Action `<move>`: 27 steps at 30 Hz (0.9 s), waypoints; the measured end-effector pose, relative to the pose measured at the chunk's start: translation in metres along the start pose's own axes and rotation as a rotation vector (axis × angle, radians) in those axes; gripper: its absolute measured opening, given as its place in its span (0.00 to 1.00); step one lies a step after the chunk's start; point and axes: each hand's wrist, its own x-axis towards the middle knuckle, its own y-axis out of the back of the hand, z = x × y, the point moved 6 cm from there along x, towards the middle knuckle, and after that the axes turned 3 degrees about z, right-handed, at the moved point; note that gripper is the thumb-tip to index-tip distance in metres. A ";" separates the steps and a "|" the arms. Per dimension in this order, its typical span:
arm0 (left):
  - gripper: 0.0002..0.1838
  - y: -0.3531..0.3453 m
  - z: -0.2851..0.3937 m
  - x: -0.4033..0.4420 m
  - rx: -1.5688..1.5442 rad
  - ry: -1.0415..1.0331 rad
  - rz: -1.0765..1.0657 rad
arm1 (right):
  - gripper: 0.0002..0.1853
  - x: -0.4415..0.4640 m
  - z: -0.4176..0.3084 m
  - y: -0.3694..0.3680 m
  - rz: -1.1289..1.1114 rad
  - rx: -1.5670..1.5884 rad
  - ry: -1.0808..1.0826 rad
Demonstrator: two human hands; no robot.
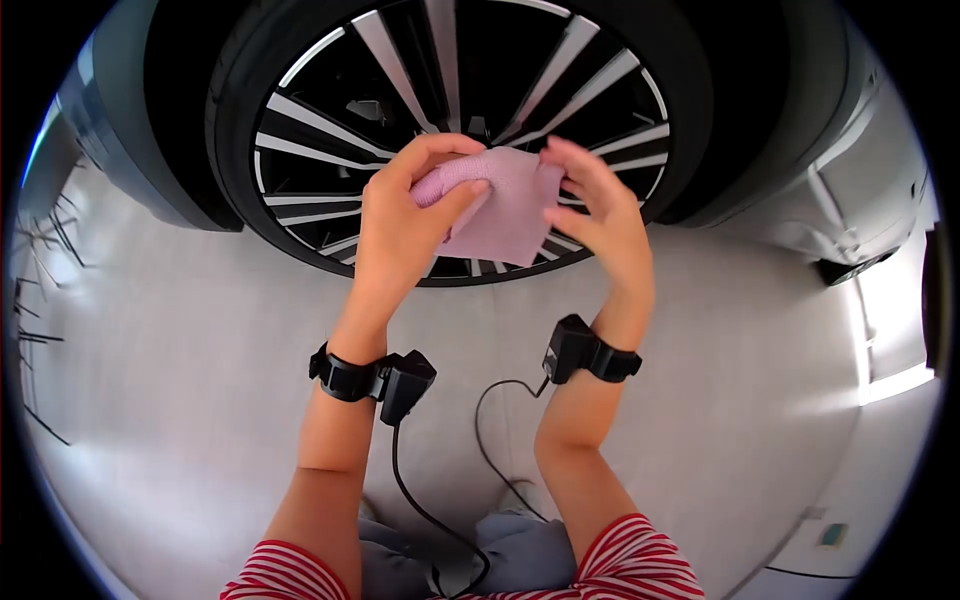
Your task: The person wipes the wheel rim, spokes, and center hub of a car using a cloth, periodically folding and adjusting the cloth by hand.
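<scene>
Twelve o'clock ahead, before the wheel [479,127], the left hand [393,218] pinches the cloth [508,205], seemingly to steady its folds, while the right hand [612,225] curls, fingers parted (contact unclear), at its three-o'clock edge.

Count: 1 car [830,190], 1 wheel [600,85], 1 pink cloth [505,215], 2 black wrist units [408,385], 2 black cables [397,450], 2 striped sleeves [285,572].
</scene>
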 end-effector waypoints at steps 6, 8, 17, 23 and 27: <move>0.06 0.018 0.012 0.008 0.147 -0.271 0.108 | 0.15 0.018 -0.017 -0.004 -0.020 -0.393 -0.067; 0.10 0.013 0.018 0.018 0.111 -0.330 0.127 | 0.20 0.030 -0.042 -0.013 0.098 -0.471 0.120; 0.10 -0.004 0.070 0.066 0.198 -0.421 0.250 | 0.11 0.074 -0.075 0.032 0.262 -0.460 0.154; 0.10 -0.041 0.056 0.068 0.385 -0.494 0.487 | 0.11 0.101 -0.105 0.008 0.611 -0.798 0.581; 0.08 -0.044 0.038 0.069 0.480 -0.475 0.394 | 0.09 0.082 -0.051 0.002 0.864 -0.515 0.567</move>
